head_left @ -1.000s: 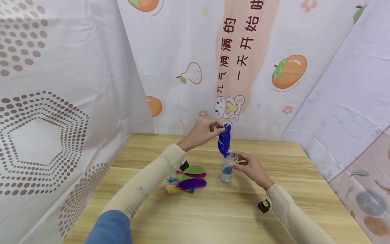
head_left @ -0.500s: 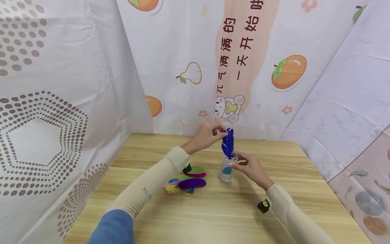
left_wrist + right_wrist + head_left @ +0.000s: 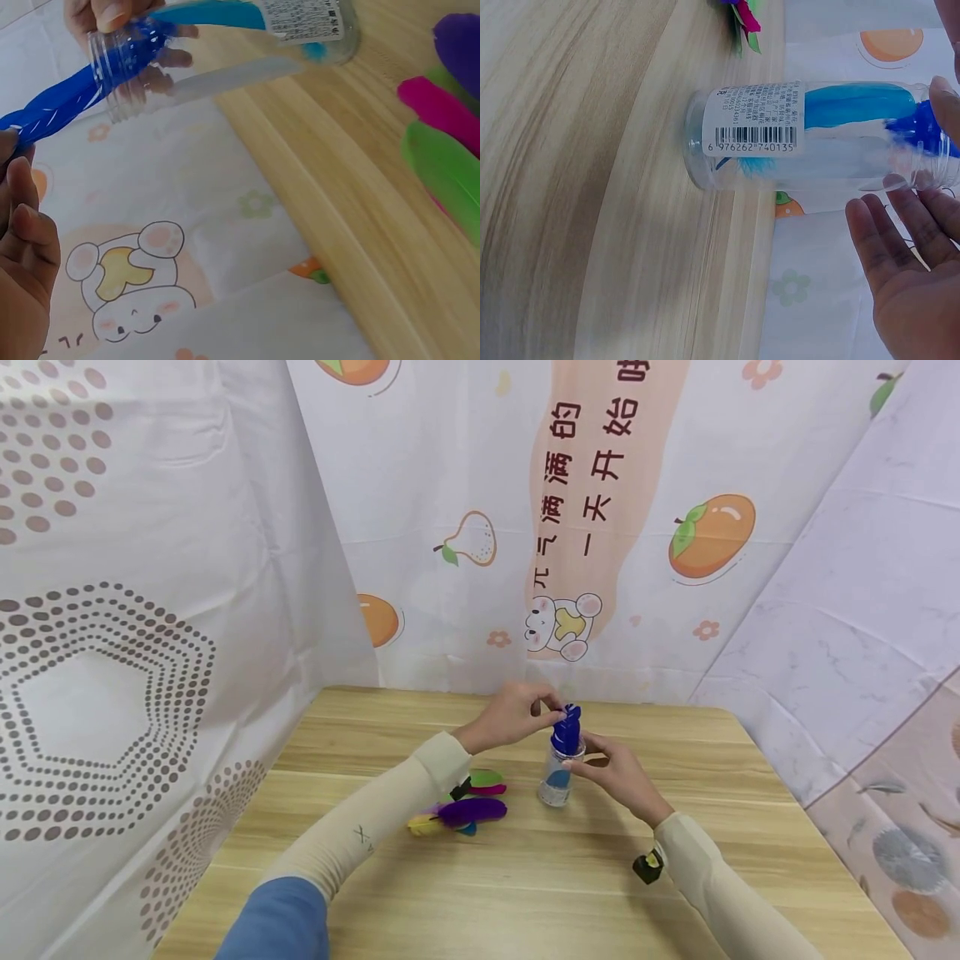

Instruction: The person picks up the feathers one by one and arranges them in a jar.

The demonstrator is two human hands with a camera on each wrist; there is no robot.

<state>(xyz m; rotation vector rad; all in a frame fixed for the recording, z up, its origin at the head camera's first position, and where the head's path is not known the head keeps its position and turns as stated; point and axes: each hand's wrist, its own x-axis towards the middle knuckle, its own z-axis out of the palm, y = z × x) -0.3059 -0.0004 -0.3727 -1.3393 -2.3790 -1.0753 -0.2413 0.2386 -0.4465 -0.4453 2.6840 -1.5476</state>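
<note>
My left hand (image 3: 517,717) pinches the top of a dark blue feather (image 3: 567,733). The feather's lower end is inside the mouth of a clear jar (image 3: 553,793), which stands upright on the table. Near the rim, my right hand (image 3: 618,777) holds the jar between thumb and fingers. A light blue feather (image 3: 859,105) lies lengthwise inside it, visible through the wall in the right wrist view. Part of the jar's interior is hidden by a white barcode label (image 3: 754,124). In the left wrist view the dark blue feather (image 3: 56,112) slants through the threaded neck.
Left of the jar lies a pile of feathers, with a purple feather (image 3: 474,812), a green feather (image 3: 487,777) and a yellow feather (image 3: 425,825). My left forearm passes over it. Printed cloth (image 3: 465,610) hangs behind the wooden table (image 3: 510,893).
The left hand has moved down and slightly right, lowering the dark blue feather deeper into the jar. The right hand and the jar have stayed almost still.
</note>
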